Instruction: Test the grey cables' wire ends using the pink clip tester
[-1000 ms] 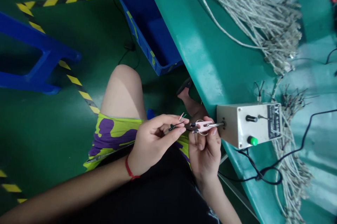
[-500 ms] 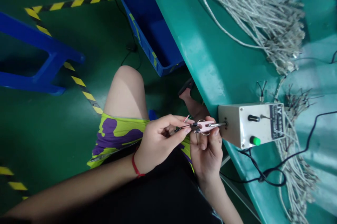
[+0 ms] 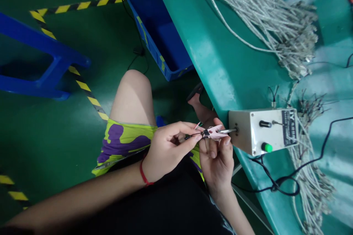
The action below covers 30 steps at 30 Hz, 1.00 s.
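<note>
Pink plastic clip (image 3: 214, 132) now tilted upward

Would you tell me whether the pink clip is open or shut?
The pink clip looks shut: its tip pinches the black connector in the left hand, though small to judge.

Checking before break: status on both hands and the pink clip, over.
Left hand pinching thin black wire. Right hand holding pink clip at white box's metal rod. Black cord on bench beside box.
</note>
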Available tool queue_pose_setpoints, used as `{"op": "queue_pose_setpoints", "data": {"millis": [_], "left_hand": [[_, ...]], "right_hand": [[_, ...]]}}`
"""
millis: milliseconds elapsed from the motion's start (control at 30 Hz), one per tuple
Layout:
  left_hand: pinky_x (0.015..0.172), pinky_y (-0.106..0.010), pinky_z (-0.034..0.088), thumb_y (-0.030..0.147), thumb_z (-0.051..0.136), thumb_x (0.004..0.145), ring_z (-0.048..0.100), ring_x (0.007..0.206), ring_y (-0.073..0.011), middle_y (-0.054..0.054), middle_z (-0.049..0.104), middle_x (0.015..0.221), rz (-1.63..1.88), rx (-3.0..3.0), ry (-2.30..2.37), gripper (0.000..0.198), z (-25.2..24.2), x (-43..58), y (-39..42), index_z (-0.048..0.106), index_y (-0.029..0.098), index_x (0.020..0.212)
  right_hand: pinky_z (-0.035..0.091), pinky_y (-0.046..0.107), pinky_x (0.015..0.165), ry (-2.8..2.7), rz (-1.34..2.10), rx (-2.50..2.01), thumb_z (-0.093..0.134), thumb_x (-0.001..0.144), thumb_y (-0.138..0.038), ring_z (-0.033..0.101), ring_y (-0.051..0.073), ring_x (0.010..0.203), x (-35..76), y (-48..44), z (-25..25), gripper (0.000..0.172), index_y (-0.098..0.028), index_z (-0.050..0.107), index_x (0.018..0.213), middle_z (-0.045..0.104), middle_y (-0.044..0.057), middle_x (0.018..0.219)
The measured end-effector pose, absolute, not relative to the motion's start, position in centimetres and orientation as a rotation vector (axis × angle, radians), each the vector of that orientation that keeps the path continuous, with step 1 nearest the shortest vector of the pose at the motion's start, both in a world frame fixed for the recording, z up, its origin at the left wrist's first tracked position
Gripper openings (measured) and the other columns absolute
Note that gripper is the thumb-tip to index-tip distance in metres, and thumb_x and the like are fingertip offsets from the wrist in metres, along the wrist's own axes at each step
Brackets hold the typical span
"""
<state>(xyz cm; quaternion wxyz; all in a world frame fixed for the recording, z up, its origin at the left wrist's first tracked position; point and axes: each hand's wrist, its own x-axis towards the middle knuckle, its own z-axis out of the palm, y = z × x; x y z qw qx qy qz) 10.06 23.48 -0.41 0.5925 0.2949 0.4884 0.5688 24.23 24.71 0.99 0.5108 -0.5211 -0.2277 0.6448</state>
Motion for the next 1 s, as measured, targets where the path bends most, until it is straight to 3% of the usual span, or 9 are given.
{"op": "queue_pose_setpoints", "data": {"millis": [100, 167, 233, 300, 433, 533, 700, 867, 1000], "left_hand": [[0.058, -0.023, 0.051, 0.016, 0.081, 0.092, 0.069, 0.068, -0.0114, -0.01, 0.084, 0.11, 1.307, 0.695, 1.142, 0.003, -0.3, 10.0, 23.5, 0.079, 0.017, 0.09], [0.058, -0.022, 0.052, 0.016, 0.08, 0.093, 0.071, 0.07, -0.0123, -0.009, 0.085, 0.11, 1.293, 0.705, 1.152, 0.003, -0.3, 9.9, 23.5, 0.08, 0.018, 0.091], [0.06, -0.021, 0.054, 0.017, 0.08, 0.094, 0.076, 0.08, -0.0152, -0.009, 0.085, 0.111, 1.287, 0.718, 1.165, 0.002, -0.2, 9.8, 23.4, 0.08, 0.019, 0.093], [0.066, -0.022, 0.057, 0.017, 0.08, 0.094, 0.079, 0.091, -0.0183, -0.009, 0.085, 0.111, 1.295, 0.729, 1.177, 0.003, -0.3, 9.9, 23.4, 0.081, 0.019, 0.093], [0.076, -0.024, 0.061, 0.017, 0.079, 0.095, 0.08, 0.096, -0.0193, -0.009, 0.085, 0.112, 1.315, 0.737, 1.204, 0.003, -0.4, 10.1, 23.2, 0.08, 0.019, 0.094], [0.076, -0.027, 0.063, 0.019, 0.08, 0.095, 0.081, 0.092, -0.0201, -0.01, 0.085, 0.113, 1.312, 0.725, 1.209, 0.001, -0.3, 10.3, 23.3, 0.081, 0.019, 0.095], [0.099, -0.034, 0.065, 0.016, 0.079, 0.094, 0.079, 0.114, -0.025, -0.009, 0.085, 0.112, 1.348, 0.671, 1.159, 0.004, 0.0, 10.3, 23.4, 0.08, 0.02, 0.095], [0.092, -0.028, 0.065, 0.016, 0.08, 0.094, 0.08, 0.109, -0.0218, -0.008, 0.085, 0.114, 1.351, 0.67, 1.182, 0.004, 0.2, 9.6, 22.8, 0.08, 0.02, 0.096], [0.072, -0.023, 0.063, 0.019, 0.08, 0.095, 0.08, 0.09, -0.018, -0.006, 0.085, 0.112, 1.336, 0.748, 1.226, 0.007, 1.0, 9.0, 21.8, 0.08, 0.022, 0.102]], "right_hand": [[0.029, 0.028, 0.054, -0.594, 1.567, -1.294, 0.067, 0.1, -0.059, 0.022, 0.011, 0.051, 24.8, 23.5, 1.1, 0.048, -0.025, 0.073, 0.134, 0.039, -0.009, 0.054], [0.034, 0.029, 0.053, -0.804, 1.463, -1.389, 0.068, 0.1, -0.057, 0.035, 0.012, 0.047, 25.6, 22.1, 1.4, 0.047, -0.025, 0.074, 0.133, 0.05, -0.007, 0.053], [0.043, 0.032, 0.055, -1.105, 1.085, -1.54, 0.076, 0.097, -0.044, 0.052, 0.016, 0.051, 26.6, 20.7, 2.0, 0.042, -0.027, 0.075, 0.134, 0.063, -0.003, 0.059], [0.051, 0.037, 0.064, -1.287, 0.515, -1.625, 0.081, 0.092, -0.029, 0.063, 0.019, 0.062, 27.8, 19.9, 2.6, 0.052, -0.032, 0.071, 0.143, 0.071, -0.001, 0.071], [0.055, 0.037, 0.066, -1.382, -0.012, -1.693, 0.084, 0.089, -0.025, 0.064, 0.018, 0.064, 30.2, 20.7, 2.6, 0.067, -0.034, 0.063, 0.152, 0.073, 0.0, 0.077], [0.055, 0.036, 0.064, -1.425, -0.042, -1.788, 0.088, 0.086, -0.03, 0.064, 0.017, 0.061, 31.0, 21.7, 1.8, 0.06, -0.028, 0.071, 0.143, 0.074, 0.002, 0.074], [0.05, 0.036, 0.061, -1.212, 0.119, -1.74, 0.089, 0.085, -0.03, 0.062, 0.017, 0.059, 30.1, 22.2, 1.7, 0.054, -0.025, 0.075, 0.137, 0.073, 0.001, 0.075], [0.048, 0.036, 0.065, -1.11, 0.282, -1.637, 0.088, 0.086, -0.026, 0.059, 0.017, 0.061, 28.4, 20.9, 2.7, 0.053, -0.029, 0.075, 0.137, 0.069, -0.002, 0.072], [0.042, 0.03, 0.055, -0.995, 0.858, -1.555, 0.085, 0.089, -0.029, 0.055, 0.013, 0.054, 26.4, 19.9, 2.9, 0.025, -0.028, 0.083, 0.113, 0.067, -0.002, 0.066]]}}
